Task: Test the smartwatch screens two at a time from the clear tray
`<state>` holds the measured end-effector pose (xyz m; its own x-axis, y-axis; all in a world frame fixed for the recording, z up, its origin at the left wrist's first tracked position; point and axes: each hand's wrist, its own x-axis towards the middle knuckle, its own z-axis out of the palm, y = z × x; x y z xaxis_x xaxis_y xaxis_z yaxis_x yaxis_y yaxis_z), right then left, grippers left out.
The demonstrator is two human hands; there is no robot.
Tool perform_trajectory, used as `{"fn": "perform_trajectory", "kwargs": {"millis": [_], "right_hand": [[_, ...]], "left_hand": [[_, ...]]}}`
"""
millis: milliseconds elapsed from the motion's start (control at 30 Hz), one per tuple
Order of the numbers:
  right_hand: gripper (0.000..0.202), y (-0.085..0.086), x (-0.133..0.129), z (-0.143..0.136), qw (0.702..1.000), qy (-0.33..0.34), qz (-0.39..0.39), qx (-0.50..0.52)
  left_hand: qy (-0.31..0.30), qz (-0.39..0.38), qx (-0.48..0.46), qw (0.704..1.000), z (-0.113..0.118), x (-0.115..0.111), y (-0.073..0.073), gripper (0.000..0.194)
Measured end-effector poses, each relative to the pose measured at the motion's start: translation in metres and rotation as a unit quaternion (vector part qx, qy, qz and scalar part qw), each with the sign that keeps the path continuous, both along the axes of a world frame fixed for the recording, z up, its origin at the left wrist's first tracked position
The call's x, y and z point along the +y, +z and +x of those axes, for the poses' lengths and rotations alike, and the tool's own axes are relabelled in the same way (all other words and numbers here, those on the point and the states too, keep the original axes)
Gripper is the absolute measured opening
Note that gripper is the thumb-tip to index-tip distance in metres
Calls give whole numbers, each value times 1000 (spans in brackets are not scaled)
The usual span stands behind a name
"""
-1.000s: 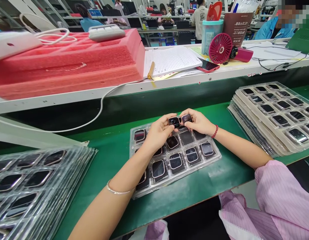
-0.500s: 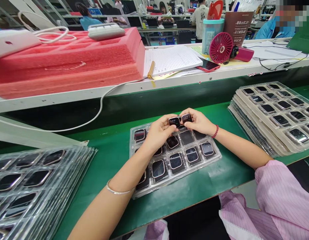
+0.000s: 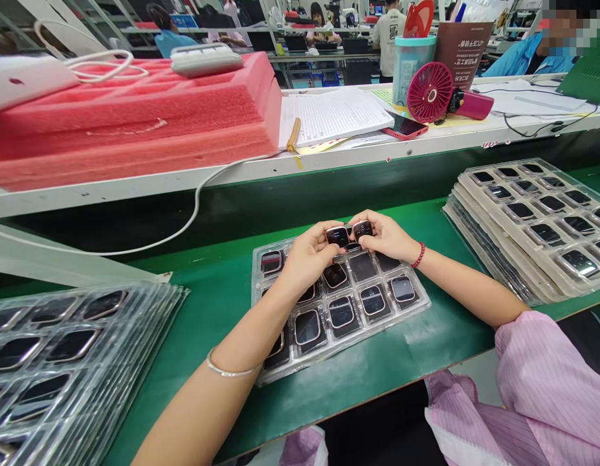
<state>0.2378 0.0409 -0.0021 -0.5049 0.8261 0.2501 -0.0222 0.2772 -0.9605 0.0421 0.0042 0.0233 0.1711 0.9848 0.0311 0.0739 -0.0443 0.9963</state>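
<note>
My left hand [image 3: 307, 254] pinches a smartwatch case [image 3: 337, 237] with a dark screen and a light metallic rim. Beside it, my right hand [image 3: 384, 236] grips a second smartwatch case [image 3: 362, 230] between thumb and fingers, its screen also facing me. Small pale marks show on the two screens, too fine to read. Both watches are held up over the back part of a clear plastic tray [image 3: 345, 346]. Several similar watch cases lie in the tray's compartments, and one middle pocket [image 3: 362, 266] shows no watch. My left forearm hides part of the tray's left side.
Stacked trays of watch cases stand at left [image 3: 154, 336] and right [image 3: 523, 252] on the green work surface [image 3: 377, 362]. Behind, a white shelf [image 3: 329, 162] carries red foam [image 3: 183, 123], papers [image 3: 333, 120], a phone [image 3: 405, 127] and a pink fan [image 3: 430, 92]. A white cable [image 3: 197, 200] hangs down. People are in the background.
Both hands stay nearly in place, still holding the two watches. The left watch has tilted very slightly, and small marks on the right screen look different. A person at the back right has shifted.
</note>
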Motion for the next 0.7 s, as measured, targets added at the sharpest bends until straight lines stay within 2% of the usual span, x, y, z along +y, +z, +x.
{"fn": "perform_trajectory", "kwargs": {"millis": [167, 333, 500, 700], "right_hand": [[32, 1, 0, 0, 1000, -4, 5, 1], [37, 1, 0, 0, 1000, -5, -9, -1], [23, -1, 0, 0, 1000, -7, 20, 1], [34, 0, 0, -1, 999, 2, 36, 1]], "left_hand": [[4, 4, 3, 1000, 0, 0, 0, 35], [6, -4, 6, 1000, 0, -1, 0, 42], [11, -11, 11, 1000, 1, -2, 2, 43], [15, -2, 10, 1000, 1, -1, 3, 38]]}}
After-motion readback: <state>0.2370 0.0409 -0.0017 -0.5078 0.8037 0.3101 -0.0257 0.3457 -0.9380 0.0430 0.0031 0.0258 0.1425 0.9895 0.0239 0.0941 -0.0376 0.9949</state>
